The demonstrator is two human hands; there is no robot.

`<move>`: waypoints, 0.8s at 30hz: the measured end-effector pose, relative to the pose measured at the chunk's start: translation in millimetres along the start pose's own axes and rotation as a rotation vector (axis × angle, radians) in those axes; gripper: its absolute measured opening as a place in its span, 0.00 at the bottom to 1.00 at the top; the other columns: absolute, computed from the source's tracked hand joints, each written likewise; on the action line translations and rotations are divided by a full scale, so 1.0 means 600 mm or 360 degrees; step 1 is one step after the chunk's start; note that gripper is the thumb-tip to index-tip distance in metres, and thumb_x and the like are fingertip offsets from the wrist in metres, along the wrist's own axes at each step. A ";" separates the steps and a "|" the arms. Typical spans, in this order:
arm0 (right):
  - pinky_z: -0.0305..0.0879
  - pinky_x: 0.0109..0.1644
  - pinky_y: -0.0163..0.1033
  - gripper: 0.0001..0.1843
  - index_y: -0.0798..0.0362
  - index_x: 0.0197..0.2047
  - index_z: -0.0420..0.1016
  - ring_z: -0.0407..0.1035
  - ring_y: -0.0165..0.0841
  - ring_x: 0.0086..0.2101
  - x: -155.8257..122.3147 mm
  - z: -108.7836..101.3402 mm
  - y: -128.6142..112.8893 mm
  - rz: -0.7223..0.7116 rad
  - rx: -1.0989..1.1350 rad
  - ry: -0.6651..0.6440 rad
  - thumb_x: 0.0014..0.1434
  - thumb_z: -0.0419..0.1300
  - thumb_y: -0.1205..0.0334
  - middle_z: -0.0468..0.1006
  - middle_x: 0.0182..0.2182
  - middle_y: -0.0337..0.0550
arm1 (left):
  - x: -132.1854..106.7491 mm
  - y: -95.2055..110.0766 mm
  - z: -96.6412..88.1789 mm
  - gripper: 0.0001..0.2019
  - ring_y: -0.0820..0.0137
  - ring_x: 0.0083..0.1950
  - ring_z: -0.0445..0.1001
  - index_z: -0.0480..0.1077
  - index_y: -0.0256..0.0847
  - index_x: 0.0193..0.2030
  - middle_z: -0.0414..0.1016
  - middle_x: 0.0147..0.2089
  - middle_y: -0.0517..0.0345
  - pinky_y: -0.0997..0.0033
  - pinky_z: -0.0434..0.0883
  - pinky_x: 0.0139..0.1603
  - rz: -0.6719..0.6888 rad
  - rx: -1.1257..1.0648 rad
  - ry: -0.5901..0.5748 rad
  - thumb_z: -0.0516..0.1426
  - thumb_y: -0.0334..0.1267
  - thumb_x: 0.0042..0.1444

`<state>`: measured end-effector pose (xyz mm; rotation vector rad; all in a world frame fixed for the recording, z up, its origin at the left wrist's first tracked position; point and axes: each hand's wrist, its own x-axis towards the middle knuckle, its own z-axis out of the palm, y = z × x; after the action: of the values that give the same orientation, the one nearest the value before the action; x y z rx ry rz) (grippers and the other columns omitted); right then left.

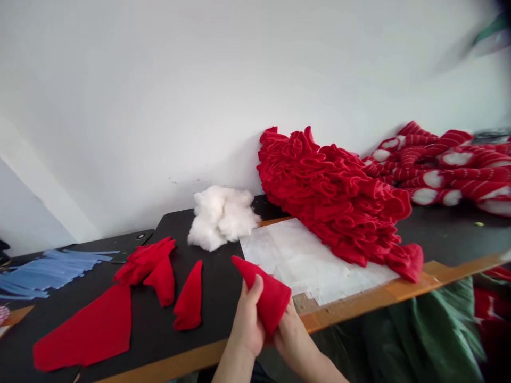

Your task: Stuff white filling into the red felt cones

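Observation:
A red fabric cone [264,296] is held between my two hands at the table's front edge, its tip pointing up and left and its wide end toward the lower right. My left hand [249,314] grips the cone's left side, thumb on top. My right hand [290,329] is at the wide end, its fingers mostly hidden by the fabric. Another red cone [190,299] lies to the left on the black table, beside a smaller folded red piece [162,282]. Behind them sits a heap of white stuffing [221,217].
A large pile of ruffled red fabric pieces [331,197] leans along the wall over white sheets [287,250]. Striped red stuffed tubes [443,165] lie at the back right. On the left are a flat red piece [88,332], a red bundle [146,260] and blue strips [48,274]. Green cloth [419,335] hangs below.

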<state>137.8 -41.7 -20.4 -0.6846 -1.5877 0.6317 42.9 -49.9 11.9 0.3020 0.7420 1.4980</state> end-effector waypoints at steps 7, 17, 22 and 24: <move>0.68 0.55 0.50 0.26 0.50 0.59 0.67 0.65 0.42 0.55 -0.042 -0.019 0.019 -0.0343 -0.0617 -0.0048 0.59 0.49 0.76 0.73 0.53 0.49 | 0.018 0.022 -0.014 0.16 0.64 0.39 0.76 0.71 0.36 0.40 0.77 0.37 0.51 0.65 0.72 0.42 0.0229 0.0015 0.0192 0.66 0.41 0.46; 0.61 0.61 0.50 0.25 0.45 0.62 0.60 0.61 0.41 0.58 -0.030 -0.020 0.003 -0.0216 -0.0385 -0.0464 0.63 0.46 0.71 0.69 0.57 0.46 | 0.010 0.036 0.004 0.12 0.62 0.44 0.76 0.71 0.38 0.43 0.77 0.43 0.47 0.62 0.73 0.46 -0.0048 -0.0272 0.0287 0.62 0.38 0.52; 0.60 0.61 0.53 0.26 0.43 0.64 0.54 0.61 0.43 0.58 -0.038 -0.019 -0.005 0.0047 -0.0129 -0.0466 0.64 0.50 0.63 0.65 0.60 0.46 | 0.009 0.028 0.015 0.07 0.71 0.30 0.75 0.69 0.40 0.35 0.74 0.31 0.59 0.69 0.74 0.35 0.0041 -0.0232 0.0400 0.63 0.31 0.50; 0.58 0.62 0.55 0.26 0.44 0.63 0.57 0.60 0.45 0.58 -0.039 -0.013 -0.005 0.0034 -0.0137 -0.0443 0.62 0.53 0.60 0.66 0.59 0.46 | 0.008 0.028 0.022 0.07 0.74 0.27 0.72 0.68 0.39 0.31 0.71 0.27 0.62 0.72 0.72 0.32 0.0027 -0.0263 0.0440 0.63 0.32 0.50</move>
<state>147.6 -60.8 -33.0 -0.7007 -1.8757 0.7007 37.3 -40.4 30.5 -0.0254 0.8278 1.6249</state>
